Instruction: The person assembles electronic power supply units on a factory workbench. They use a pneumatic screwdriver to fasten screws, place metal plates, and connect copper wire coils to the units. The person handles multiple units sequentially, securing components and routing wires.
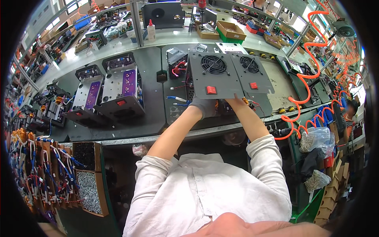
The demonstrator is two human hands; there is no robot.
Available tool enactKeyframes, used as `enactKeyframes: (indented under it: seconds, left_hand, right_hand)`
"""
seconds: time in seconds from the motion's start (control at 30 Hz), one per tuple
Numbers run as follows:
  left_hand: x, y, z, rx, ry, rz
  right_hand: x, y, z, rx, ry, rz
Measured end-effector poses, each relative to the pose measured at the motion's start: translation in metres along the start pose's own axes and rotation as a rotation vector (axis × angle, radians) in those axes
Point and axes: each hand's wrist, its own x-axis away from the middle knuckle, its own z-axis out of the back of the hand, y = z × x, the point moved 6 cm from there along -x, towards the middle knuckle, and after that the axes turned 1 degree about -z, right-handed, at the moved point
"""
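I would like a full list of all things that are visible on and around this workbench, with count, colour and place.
grey fan panel with red switch: two, grey, centre bench, side by side
open chassis with purple boards: two, black and silver, left of centre
screw bins: two, cardboard, lower left
coiled air hose: one, orange, right
white squeeze bottle: one, back of bench
cardboard boxes: several, brown, back shelf
left hand: grey glove, under near panel edge
right hand: bare, mostly hidden under panel

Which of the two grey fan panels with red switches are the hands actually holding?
The nearer, larger-looking fan panel: the gloved left hand and the right hand meet its lower edge. The other panel lies behind it to the right.
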Motion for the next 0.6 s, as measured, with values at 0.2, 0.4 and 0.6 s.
enactKeyframes:
  seconds: [0.2,0.4,0.6]
  left_hand:
    - [-0.004,-0.002,-0.009,0.022,-0.039,-0.026]
    - [0.004,0.004,0.008,-0.016,0.03,-0.003]
    - [0.004,0.003,0.014,-0.006,0.036,0.019]
  right_hand:
    - [-0.002,-0.001,-0.011,-0.006,-0.006,0.025]
    - [0.0,0.002,-0.016,-0.007,-0.004,0.031]
    - [-0.001,0.007,-0.015,-0.009,0.001,0.034]
